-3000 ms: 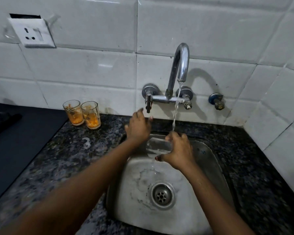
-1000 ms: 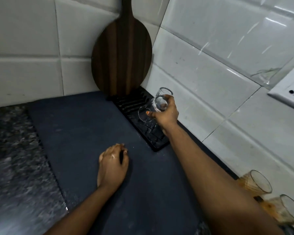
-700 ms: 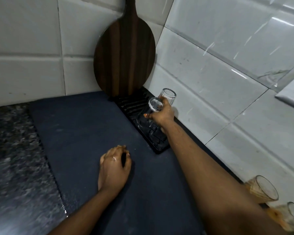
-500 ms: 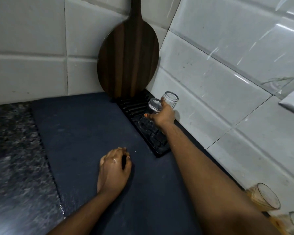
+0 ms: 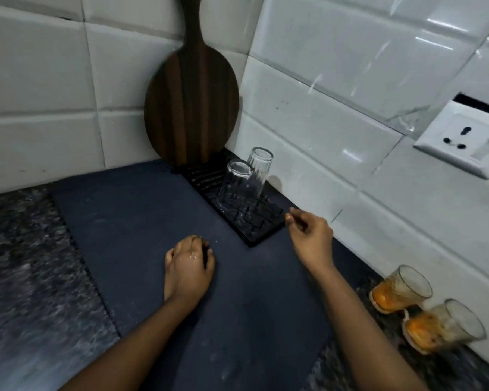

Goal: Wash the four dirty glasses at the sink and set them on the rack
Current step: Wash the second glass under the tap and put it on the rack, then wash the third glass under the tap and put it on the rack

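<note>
Table (image 5: 20,249): speckled dark stone, meeting white tiled walls in a corner; dark mat (image 5: 141,210) spread over it.
Left hand (image 5: 188,263): wet, knuckles up, fingers curled under, resting on the mat, holding nothing.
Dirty glasses (image 5: 401,289): two, orange residue inside, standing at the near right by the wall; likely slick, light and breakable, best gripped round the side wall.
Right hand (image 5: 311,235): loosely curled, empty, just beside the rack's near end, touching no glass.
Rack (image 5: 254,224): black, slotted, along the right wall.
Clean glasses (image 5: 236,182): two, upside down on the rack, side by side.
Board (image 5: 191,108): round, wooden, leaning in the corner.
Progress: seemingly half done.
</note>
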